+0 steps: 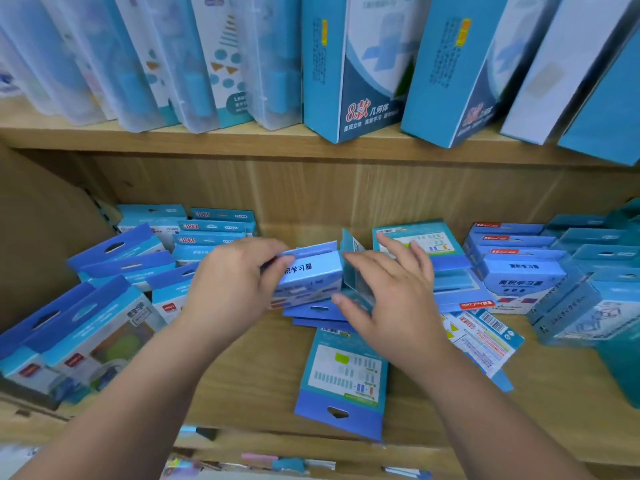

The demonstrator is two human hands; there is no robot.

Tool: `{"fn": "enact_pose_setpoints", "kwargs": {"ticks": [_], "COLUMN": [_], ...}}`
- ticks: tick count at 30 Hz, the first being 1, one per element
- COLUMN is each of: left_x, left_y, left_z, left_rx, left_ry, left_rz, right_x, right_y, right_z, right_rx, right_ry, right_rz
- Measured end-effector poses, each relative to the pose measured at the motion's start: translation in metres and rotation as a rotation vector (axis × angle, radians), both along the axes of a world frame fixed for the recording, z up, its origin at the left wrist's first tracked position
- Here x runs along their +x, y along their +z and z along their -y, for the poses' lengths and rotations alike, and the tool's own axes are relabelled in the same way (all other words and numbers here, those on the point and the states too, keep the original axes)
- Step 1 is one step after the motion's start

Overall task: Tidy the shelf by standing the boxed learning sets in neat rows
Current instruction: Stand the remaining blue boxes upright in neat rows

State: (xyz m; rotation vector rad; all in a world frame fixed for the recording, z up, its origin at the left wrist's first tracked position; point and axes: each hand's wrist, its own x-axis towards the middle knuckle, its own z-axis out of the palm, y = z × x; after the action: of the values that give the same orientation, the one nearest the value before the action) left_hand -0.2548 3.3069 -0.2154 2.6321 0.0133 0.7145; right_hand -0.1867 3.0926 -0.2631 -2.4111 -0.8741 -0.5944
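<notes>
We're on the stand-it-up step, by the look of it. 1 boxed set sits mid lower shelf. Our left hand is clamped over its left end, fingers curled. Our right hand rests fingers-spread at the right end. Next up, probably: tip it upright and slide it against the right-hand row without knocking that over. The flat box in front waits.

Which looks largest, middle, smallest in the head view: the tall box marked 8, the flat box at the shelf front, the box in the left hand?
1. Tall box.
2. Flat box; close call, nearer the camera.
3. Held box.
</notes>
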Motion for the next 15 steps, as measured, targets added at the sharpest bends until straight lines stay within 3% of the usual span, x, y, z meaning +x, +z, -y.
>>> {"fn": "enact_pose_setpoints", "kwargs": {"ticks": [8, 11, 15], "left_x": [-0.012, -0.01, -0.003], "left_y": [0.043, 0.048, 0.039], "left_z": [-0.001, -0.004, 0.002], "left_rx": [-0.205, -0.37, -0.658], "left_ry": [-0.083, -0.101, -0.216], "left_rz": [-0.092, -0.072, -0.06], "right_x": [-0.018, -0.027, -0.04], "right_y": [0.034, 0.04, 0.047], "right_z": [-0.013, -0.013, 0.002], "right_rx": [0.28, 0.392, 0.513], "right_ry": [0.155, 0.161, 0.091], "right_rz": [-0.35, -0.493, -0.486]}}
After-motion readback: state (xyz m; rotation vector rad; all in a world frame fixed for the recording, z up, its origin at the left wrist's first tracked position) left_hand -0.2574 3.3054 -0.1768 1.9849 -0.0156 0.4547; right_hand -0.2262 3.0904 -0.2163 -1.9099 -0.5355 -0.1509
